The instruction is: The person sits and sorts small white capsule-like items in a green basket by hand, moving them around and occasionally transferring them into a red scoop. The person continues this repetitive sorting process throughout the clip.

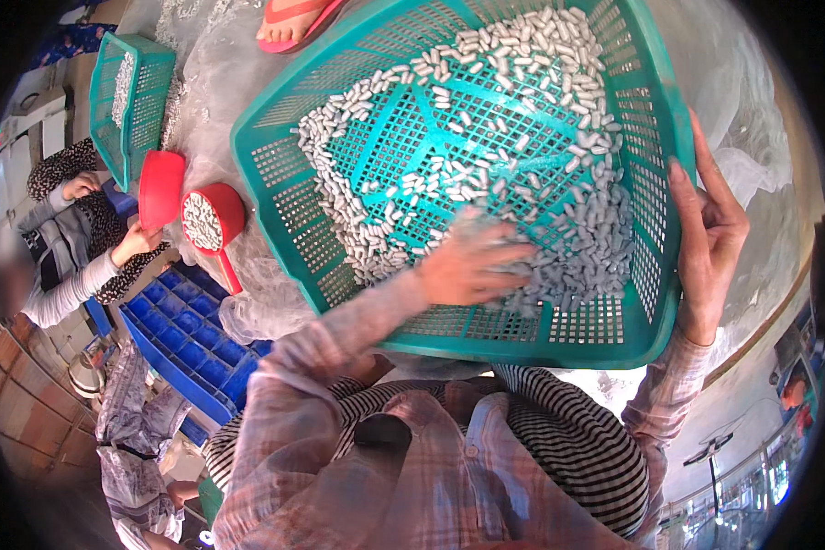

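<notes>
A large green plastic basket (339,151) with latticed walls and floor lies tilted in front of me. Many small white oblong pieces (559,87), shaped like capsules, are scattered inside, thickest along its right side. My left hand (477,261) is in the basket, low over the pieces; motion smears its fingers, so whether it holds any is unclear. At the right rim, my right hand (713,234) grips the basket, with fingers against the outer wall and rim.
To the left stand a red scoop (218,220) full of white pieces, a smaller green basket (130,110) and a blue compartment tray (188,321). Another person's hand (136,240) holds a second red scoop (161,188). A sandaled foot (289,32) is at the top, on plastic sheeting (215,101).
</notes>
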Action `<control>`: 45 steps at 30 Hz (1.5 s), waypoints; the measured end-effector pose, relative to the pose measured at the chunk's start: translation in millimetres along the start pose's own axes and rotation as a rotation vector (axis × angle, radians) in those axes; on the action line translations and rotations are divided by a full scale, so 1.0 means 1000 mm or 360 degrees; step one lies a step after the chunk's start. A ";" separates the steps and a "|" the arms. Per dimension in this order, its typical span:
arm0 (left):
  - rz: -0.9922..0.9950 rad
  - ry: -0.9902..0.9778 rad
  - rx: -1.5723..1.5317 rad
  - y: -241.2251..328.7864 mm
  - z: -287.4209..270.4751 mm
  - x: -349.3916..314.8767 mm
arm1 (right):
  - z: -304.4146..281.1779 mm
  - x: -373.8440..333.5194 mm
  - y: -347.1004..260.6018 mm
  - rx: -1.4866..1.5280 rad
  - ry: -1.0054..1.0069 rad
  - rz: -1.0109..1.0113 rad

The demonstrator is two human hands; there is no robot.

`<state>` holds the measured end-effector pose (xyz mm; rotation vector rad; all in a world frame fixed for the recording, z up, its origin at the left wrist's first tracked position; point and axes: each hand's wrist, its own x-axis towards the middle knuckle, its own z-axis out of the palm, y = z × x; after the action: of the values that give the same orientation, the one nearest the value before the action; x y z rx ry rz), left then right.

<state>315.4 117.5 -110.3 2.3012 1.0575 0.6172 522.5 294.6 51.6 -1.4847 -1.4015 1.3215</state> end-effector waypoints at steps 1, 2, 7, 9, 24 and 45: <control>-0.0076 -0.0292 0.0172 -0.013 -0.019 -0.032 | 0.002 -0.001 -0.004 0.0063 0.0010 -0.0008; -0.0157 -0.0351 0.0113 -0.036 -0.028 -0.068 | 0.003 -0.001 -0.004 0.0068 -0.0009 -0.0010; -0.1101 0.0306 0.0850 -0.094 -0.047 -0.030 | 0.005 0.000 0.004 0.0055 0.0005 0.0011; -0.1188 0.0287 0.0573 -0.084 -0.038 0.039 | 0.005 0.004 0.008 0.0078 0.0002 0.0012; -0.1155 -0.0122 0.0752 -0.073 -0.057 -0.112 | 0.006 -0.006 -0.002 -0.0014 0.0028 -0.0049; 0.0059 -0.0195 -0.0085 0.005 -0.005 0.022 | -0.006 -0.007 0.003 -0.0080 0.0078 -0.0101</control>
<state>328.3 133.6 -99.2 2.2852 0.9320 0.5054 529.8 288.2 51.1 -1.4833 -1.4482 1.2110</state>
